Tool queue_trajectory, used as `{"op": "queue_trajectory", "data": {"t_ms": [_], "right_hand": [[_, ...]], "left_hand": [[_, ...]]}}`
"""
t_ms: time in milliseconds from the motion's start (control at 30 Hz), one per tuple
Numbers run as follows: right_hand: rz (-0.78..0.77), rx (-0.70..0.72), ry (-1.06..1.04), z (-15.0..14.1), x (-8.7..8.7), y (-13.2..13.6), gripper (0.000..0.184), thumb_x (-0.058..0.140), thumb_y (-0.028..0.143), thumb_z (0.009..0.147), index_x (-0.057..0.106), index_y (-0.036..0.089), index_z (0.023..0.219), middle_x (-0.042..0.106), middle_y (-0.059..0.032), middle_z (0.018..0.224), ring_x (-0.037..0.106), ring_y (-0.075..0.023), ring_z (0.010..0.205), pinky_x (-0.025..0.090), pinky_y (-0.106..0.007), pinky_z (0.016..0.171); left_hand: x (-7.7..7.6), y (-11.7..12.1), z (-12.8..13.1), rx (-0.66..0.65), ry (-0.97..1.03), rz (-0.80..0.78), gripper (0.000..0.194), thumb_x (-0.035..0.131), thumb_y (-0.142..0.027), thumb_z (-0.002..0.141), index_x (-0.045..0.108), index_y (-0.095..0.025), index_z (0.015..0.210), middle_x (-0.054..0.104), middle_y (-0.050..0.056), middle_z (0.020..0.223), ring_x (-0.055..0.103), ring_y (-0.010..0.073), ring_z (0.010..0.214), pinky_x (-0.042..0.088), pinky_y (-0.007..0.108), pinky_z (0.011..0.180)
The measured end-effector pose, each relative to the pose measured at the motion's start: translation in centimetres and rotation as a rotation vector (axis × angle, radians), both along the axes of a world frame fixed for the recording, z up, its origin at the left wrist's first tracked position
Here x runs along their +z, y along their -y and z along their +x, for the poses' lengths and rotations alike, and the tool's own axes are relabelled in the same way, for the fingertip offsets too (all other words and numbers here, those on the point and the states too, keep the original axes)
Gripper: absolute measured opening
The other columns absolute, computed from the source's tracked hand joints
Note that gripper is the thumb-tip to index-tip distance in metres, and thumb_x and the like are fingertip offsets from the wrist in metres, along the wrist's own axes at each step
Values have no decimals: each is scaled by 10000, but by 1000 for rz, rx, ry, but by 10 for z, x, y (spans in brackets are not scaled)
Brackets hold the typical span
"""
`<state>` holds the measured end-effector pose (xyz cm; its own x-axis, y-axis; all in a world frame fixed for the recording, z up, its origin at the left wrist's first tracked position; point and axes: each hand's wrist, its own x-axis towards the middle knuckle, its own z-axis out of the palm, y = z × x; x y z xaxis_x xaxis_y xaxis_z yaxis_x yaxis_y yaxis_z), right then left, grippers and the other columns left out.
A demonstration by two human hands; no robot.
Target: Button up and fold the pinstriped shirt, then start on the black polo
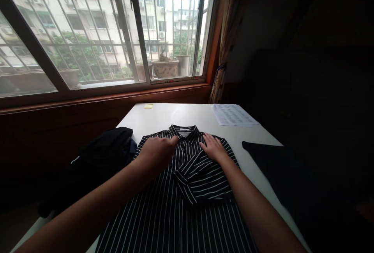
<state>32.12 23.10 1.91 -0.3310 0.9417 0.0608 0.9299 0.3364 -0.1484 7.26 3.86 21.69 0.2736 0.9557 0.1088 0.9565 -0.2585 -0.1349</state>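
Note:
A black shirt with white stripes (pixel 181 190) lies front up on the white table, its collar (pixel 184 132) toward the window. One sleeve (pixel 204 179) is folded in across the chest from the right. My right hand (pixel 214 148) rests flat, fingers spread, on the shirt near the shoulder above that folded sleeve. Closed like a fist, my left hand (pixel 157 151) is over the left chest just beside the collar. Its fingertips face away, so whether it grips any cloth is hidden. My left forearm covers part of the shirt's left side.
A heap of dark clothing (pixel 105 150) lies at the table's left edge. Dark cloth (pixel 271 163) hangs over the right edge. Printed sheets (pixel 233 115) and a yellow sticky note (pixel 148 106) lie at the far end of the white table (pixel 175 113), below a barred window (pixel 102 31).

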Motion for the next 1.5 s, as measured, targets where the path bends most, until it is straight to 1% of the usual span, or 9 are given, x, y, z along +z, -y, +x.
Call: {"op": "queue_trajectory", "data": {"t_ms": [100,267,400,567,700,800,967,1233,1500], "right_hand": [[6,1,0,0,-1,0,692,216,576,1002,287,167,1556,210,-58,1648,156,-201,1515,87,-419,1226],[18,7,-13,1,-1,0,667,236,557,1006,314,171,1544,238,-67,1640,179,-205,1511,105,-420,1223],[43,21,-44,0,4,5,623,294,502,1007,362,153,1519,292,-93,1619,230,-235,1494,139,-448,1216],[131,107,-121,-7,28,21,533,404,347,986,432,112,1464,392,-162,1552,325,-304,1434,189,-502,1194],[162,326,-190,-18,58,62,318,502,363,978,626,202,1223,582,-119,1326,512,-260,1242,369,-424,1098],[2,767,-269,-27,76,108,269,682,462,884,672,215,991,649,-58,1030,601,-199,948,514,-333,827],[-67,1017,-156,-34,83,168,477,840,466,722,664,232,1099,651,-41,1087,577,-214,1011,494,-365,865],[73,1018,-10,-35,61,191,70,633,220,890,660,200,952,659,-24,956,562,-180,873,463,-346,802],[26,903,-124,-14,41,199,175,654,143,807,639,205,970,646,-29,958,547,-178,885,442,-325,802]], "left_hand": [[-34,5,23,-87,91,-110,168,424,-117,956,568,-181,1013,684,71,721,647,185,551,475,292,533],[-83,27,29,-217,322,-178,199,505,-335,980,582,-239,1136,720,58,903,699,201,714,538,306,581],[-101,47,-10,-209,412,-98,251,492,-343,991,590,-261,1207,707,55,1131,682,231,1021,589,388,836],[-120,76,-88,-86,452,21,316,454,-336,1007,562,-273,1297,571,47,1399,545,238,1290,490,433,1083],[-143,100,-134,11,409,54,436,507,-343,968,477,-317,1403,466,40,1496,474,271,1358,473,460,1101],[-156,108,-146,76,432,51,480,501,-308,953,438,-343,1428,471,34,1477,530,258,1294,512,440,1056],[-164,100,-143,154,503,40,476,434,-248,958,436,-333,1426,526,44,1374,603,238,1169,564,398,952],[-161,96,-142,249,588,54,381,391,-252,955,557,-290,1296,595,32,1175,682,194,895,586,321,775],[-151,112,-125,311,613,7,364,362,-238,956,560,-309,1253,592,14,1127,686,159,750,557,286,675]]}}
